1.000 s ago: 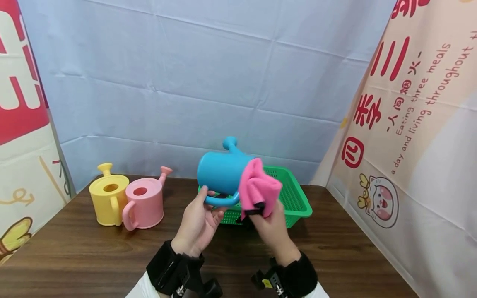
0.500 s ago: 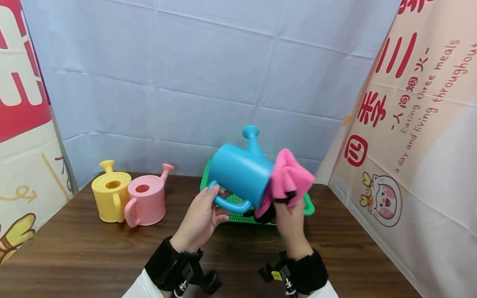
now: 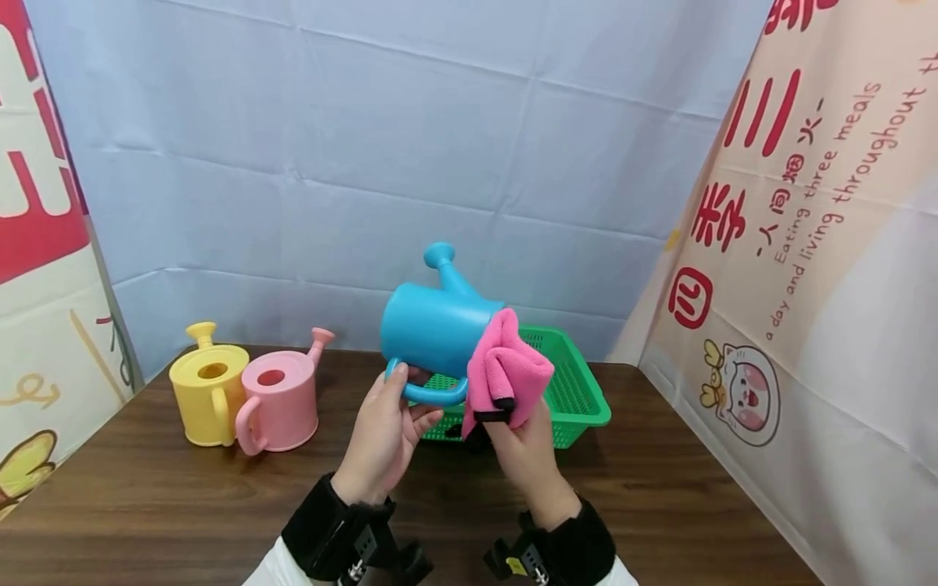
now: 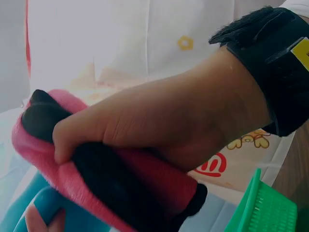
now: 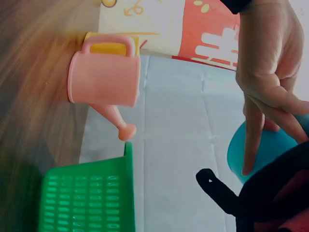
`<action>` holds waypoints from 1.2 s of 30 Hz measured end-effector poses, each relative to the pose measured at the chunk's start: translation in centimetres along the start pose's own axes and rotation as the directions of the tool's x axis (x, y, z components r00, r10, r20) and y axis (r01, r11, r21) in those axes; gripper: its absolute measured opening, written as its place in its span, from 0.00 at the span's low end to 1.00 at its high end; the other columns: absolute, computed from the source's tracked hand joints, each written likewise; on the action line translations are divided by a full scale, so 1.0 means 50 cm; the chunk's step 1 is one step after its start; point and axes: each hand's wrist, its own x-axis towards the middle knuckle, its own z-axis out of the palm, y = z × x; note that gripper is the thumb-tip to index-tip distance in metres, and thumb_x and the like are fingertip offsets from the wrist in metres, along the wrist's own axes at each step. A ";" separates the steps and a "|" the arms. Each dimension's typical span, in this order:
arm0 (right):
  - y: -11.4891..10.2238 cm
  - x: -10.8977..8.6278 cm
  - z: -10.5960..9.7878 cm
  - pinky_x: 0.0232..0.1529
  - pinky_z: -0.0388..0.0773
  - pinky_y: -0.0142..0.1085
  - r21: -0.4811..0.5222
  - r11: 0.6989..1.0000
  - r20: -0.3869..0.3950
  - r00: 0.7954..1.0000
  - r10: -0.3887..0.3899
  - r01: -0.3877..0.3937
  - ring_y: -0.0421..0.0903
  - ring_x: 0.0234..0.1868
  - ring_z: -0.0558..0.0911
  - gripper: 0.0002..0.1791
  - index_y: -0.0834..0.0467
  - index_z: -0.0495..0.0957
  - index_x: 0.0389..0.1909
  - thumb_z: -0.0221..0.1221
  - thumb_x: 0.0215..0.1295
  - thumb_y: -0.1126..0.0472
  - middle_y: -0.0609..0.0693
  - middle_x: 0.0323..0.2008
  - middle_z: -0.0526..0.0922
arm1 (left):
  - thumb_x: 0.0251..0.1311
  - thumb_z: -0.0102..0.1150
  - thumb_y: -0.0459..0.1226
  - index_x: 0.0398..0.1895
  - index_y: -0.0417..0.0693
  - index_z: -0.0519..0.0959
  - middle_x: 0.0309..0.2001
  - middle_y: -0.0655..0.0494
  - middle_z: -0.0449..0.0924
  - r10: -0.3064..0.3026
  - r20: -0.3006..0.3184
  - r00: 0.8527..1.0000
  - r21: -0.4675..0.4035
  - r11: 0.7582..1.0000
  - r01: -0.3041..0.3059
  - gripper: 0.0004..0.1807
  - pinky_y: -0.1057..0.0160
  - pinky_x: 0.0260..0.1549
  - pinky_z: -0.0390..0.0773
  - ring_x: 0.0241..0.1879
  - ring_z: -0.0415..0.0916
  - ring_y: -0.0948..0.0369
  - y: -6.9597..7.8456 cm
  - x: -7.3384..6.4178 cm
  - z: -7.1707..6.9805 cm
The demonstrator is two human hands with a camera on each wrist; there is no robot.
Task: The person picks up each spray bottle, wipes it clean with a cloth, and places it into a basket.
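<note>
Blue watering can (image 3: pixel 432 330) tilted onto side, aloft, over or before green basket (image 3: pixel 586 418) near tabletop's (image 3: pixel 659 488) far edge; cannot tell which. Left hand (image 3: pixel 387 438) curled on its handle (image 3: pixel 438 397); right hand (image 3: pixel 529 460) clutches bunched pink cloth (image 3: pixel 509 370) against base end. If wiping: steady handle, flatten cloth. Hidden: base, most right fingers, can's opening.

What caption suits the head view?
Left hand holding a blue cylindrical watering can, right hand a black-trimmed pink cloth.
</note>
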 end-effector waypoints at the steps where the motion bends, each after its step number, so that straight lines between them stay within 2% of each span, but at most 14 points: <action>1: -0.004 0.005 -0.003 0.16 0.69 0.35 0.010 0.999 0.015 0.999 -0.031 0.031 0.46 0.15 0.73 0.06 0.65 0.67 0.30 0.48 0.67 0.74 0.55 0.18 0.73 | 0.74 0.31 0.46 0.64 0.42 0.52 0.52 0.42 0.63 0.000 0.002 1.000 0.004 1.000 0.000 0.23 0.67 0.36 0.78 0.32 0.75 0.61 -0.002 0.003 0.002; 2: -0.005 0.009 -0.010 0.17 0.68 0.35 0.013 0.999 0.014 0.999 -0.050 0.050 0.46 0.16 0.74 0.06 0.65 0.67 0.29 0.48 0.67 0.74 0.55 0.18 0.73 | 0.74 0.31 0.46 0.63 0.41 0.53 0.53 0.42 0.63 -0.005 0.007 1.000 0.012 1.000 0.005 0.23 0.67 0.36 0.78 0.32 0.75 0.61 -0.005 0.006 0.005; 4: -0.009 0.009 -0.032 0.14 0.68 0.34 -0.015 1.000 -0.034 0.999 -0.024 0.024 0.45 0.14 0.75 0.07 0.65 0.67 0.28 0.48 0.67 0.74 0.54 0.16 0.74 | 0.74 0.31 0.46 0.62 0.41 0.54 0.53 0.42 0.63 -0.027 0.030 0.999 0.038 0.999 0.026 0.22 0.67 0.35 0.78 0.30 0.74 0.61 -0.009 0.011 0.012; 7: -0.008 0.003 -0.075 0.12 0.67 0.33 -0.070 0.994 -0.189 0.980 0.064 -0.078 0.43 0.13 0.74 0.09 0.64 0.68 0.26 0.48 0.67 0.74 0.52 0.15 0.74 | 0.74 0.32 0.46 0.59 0.39 0.56 0.53 0.43 0.64 -0.066 0.082 0.994 0.106 0.993 0.057 0.21 0.68 0.33 0.77 0.30 0.74 0.61 -0.016 0.017 0.025; 10: -0.006 -0.003 -0.117 0.23 0.72 0.30 -0.086 0.977 -0.383 0.912 0.149 -0.196 0.40 0.20 0.74 0.05 0.61 0.70 0.30 0.51 0.67 0.69 0.49 0.20 0.73 | 0.74 0.33 0.47 0.57 0.38 0.56 0.55 0.43 0.63 -0.109 0.150 0.983 0.151 0.985 0.086 0.22 0.68 0.34 0.77 0.31 0.75 0.62 -0.025 0.020 0.039; 13: -0.011 0.001 -0.146 0.34 0.70 0.32 -0.080 0.961 -0.486 0.852 0.194 -0.264 0.41 0.28 0.72 0.03 0.60 0.70 0.36 0.54 0.67 0.64 0.50 0.26 0.69 | 0.73 0.33 0.48 0.55 0.39 0.57 0.57 0.45 0.62 -0.144 0.198 0.970 0.137 0.984 0.118 0.21 0.67 0.36 0.77 0.32 0.76 0.63 -0.035 0.022 0.052; 14: -0.015 0.003 -0.152 0.36 0.70 0.32 -0.077 0.957 -0.497 0.843 0.207 -0.280 0.42 0.30 0.73 0.05 0.60 0.71 0.38 0.55 0.66 0.63 0.50 0.28 0.70 | 0.73 0.33 0.48 0.54 0.39 0.57 0.55 0.45 0.63 -0.149 0.199 0.969 0.122 0.985 0.126 0.21 0.67 0.36 0.78 0.33 0.77 0.62 -0.037 0.024 0.056; 19: -0.039 0.019 -0.172 0.37 0.72 0.32 -0.075 0.953 -0.488 0.845 0.221 -0.292 0.43 0.31 0.75 0.08 0.62 0.72 0.42 0.56 0.65 0.63 0.52 0.31 0.72 | 0.72 0.34 0.50 0.46 0.40 0.60 0.47 0.46 0.66 -0.121 0.146 0.982 0.089 0.990 0.109 0.20 0.65 0.38 0.78 0.47 0.78 0.52 -0.051 0.031 0.062; 22: -0.049 0.025 -0.184 0.39 0.75 0.32 -0.050 0.960 -0.496 0.842 0.214 -0.274 0.43 0.34 0.78 0.11 0.61 0.73 0.47 0.56 0.65 0.64 0.54 0.35 0.75 | 0.71 0.34 0.53 0.44 0.40 0.61 0.47 0.43 0.67 -0.090 0.113 0.990 0.153 0.986 0.072 0.23 0.62 0.40 0.78 0.52 0.75 0.46 -0.072 0.043 0.057; 25: -0.055 0.025 -0.197 0.39 0.77 0.32 -0.020 0.965 -0.526 0.824 0.211 -0.260 0.45 0.35 0.80 0.13 0.62 0.73 0.48 0.57 0.65 0.63 0.55 0.37 0.77 | 0.70 0.34 0.54 0.48 0.39 0.61 0.53 0.37 0.66 -0.047 0.101 0.994 0.260 0.965 0.019 0.26 0.57 0.43 0.78 0.52 0.74 0.45 -0.100 0.067 0.051; 28: -0.064 0.022 -0.204 0.40 0.76 0.32 0.014 0.970 -0.556 0.805 0.208 -0.241 0.44 0.38 0.79 0.14 0.63 0.72 0.49 0.57 0.64 0.62 0.55 0.39 0.76 | 0.71 0.37 0.52 0.57 0.38 0.61 0.60 0.37 0.64 -0.004 0.115 0.993 0.395 0.918 -0.042 0.26 0.54 0.45 0.77 0.53 0.73 0.45 -0.126 0.102 0.053; 30: -0.070 0.021 -0.209 0.40 0.76 0.32 0.022 0.972 -0.569 0.796 0.206 -0.236 0.44 0.39 0.79 0.14 0.62 0.71 0.49 0.58 0.64 0.62 0.55 0.39 0.75 | 0.72 0.39 0.48 0.61 0.38 0.62 0.60 0.38 0.64 0.018 0.122 0.992 0.498 0.864 -0.077 0.25 0.54 0.44 0.77 0.53 0.73 0.46 -0.142 0.127 0.061; 33: -0.077 0.020 -0.215 0.42 0.75 0.32 0.026 0.976 -0.573 0.796 0.194 -0.218 0.45 0.42 0.77 0.15 0.63 0.70 0.51 0.57 0.65 0.64 0.55 0.41 0.74 | 0.72 0.40 0.44 0.57 0.40 0.68 0.57 0.40 0.70 0.041 0.114 0.993 0.661 0.743 -0.107 0.20 0.56 0.41 0.78 0.50 0.74 0.48 -0.167 0.168 0.075; 36: -0.084 0.023 -0.222 0.43 0.75 0.33 0.029 0.979 -0.583 0.792 0.182 -0.203 0.46 0.42 0.77 0.16 0.63 0.69 0.52 0.56 0.65 0.64 0.56 0.41 0.73 | 0.71 0.42 0.42 0.42 0.39 0.72 0.57 0.40 0.70 0.063 0.102 0.993 0.799 0.590 -0.119 0.15 0.56 0.44 0.75 0.54 0.71 0.48 -0.191 0.207 0.087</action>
